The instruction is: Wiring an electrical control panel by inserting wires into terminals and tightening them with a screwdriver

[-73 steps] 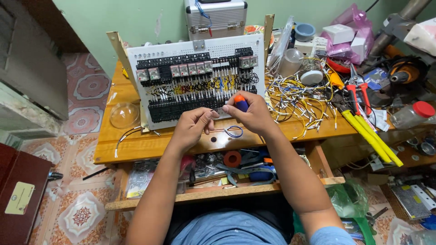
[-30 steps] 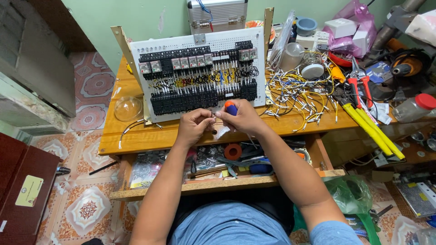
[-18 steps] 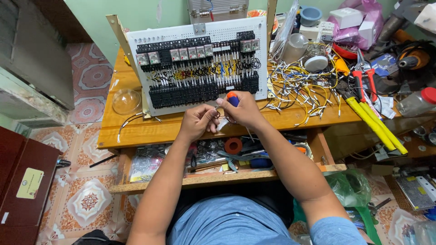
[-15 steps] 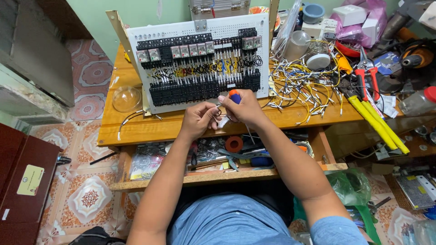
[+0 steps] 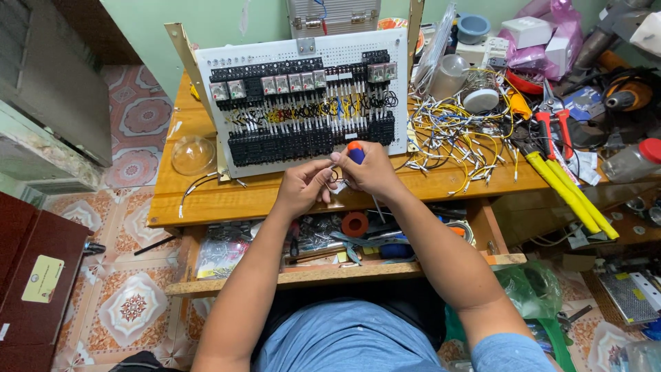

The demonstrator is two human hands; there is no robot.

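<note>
Wooden workbench point(image 5: 206, 200) carries a white perforated control panel point(image 5: 303, 96) w/ relays and terminal blocks, propped upright; its top corners are cut off by frame edge. Your right hand point(image 5: 372, 169) is closed round a screwdriver w/ blue-orange handle point(image 5: 355, 151); shaft hidden behind fingers. Your left hand point(image 5: 303, 186) pinches sth small, too tiny to ID, just below panel's lower edge. Loose yellow-white wires point(image 5: 454, 138) lie right of panel.

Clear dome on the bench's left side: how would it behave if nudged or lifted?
The clear dome looks thin and hollow, so probably light. Sitting rim-down on the wooden bench, it would likely slide rather than roll. Its smooth curved surface may be slippery, and it could crack if squeezed.
</note>
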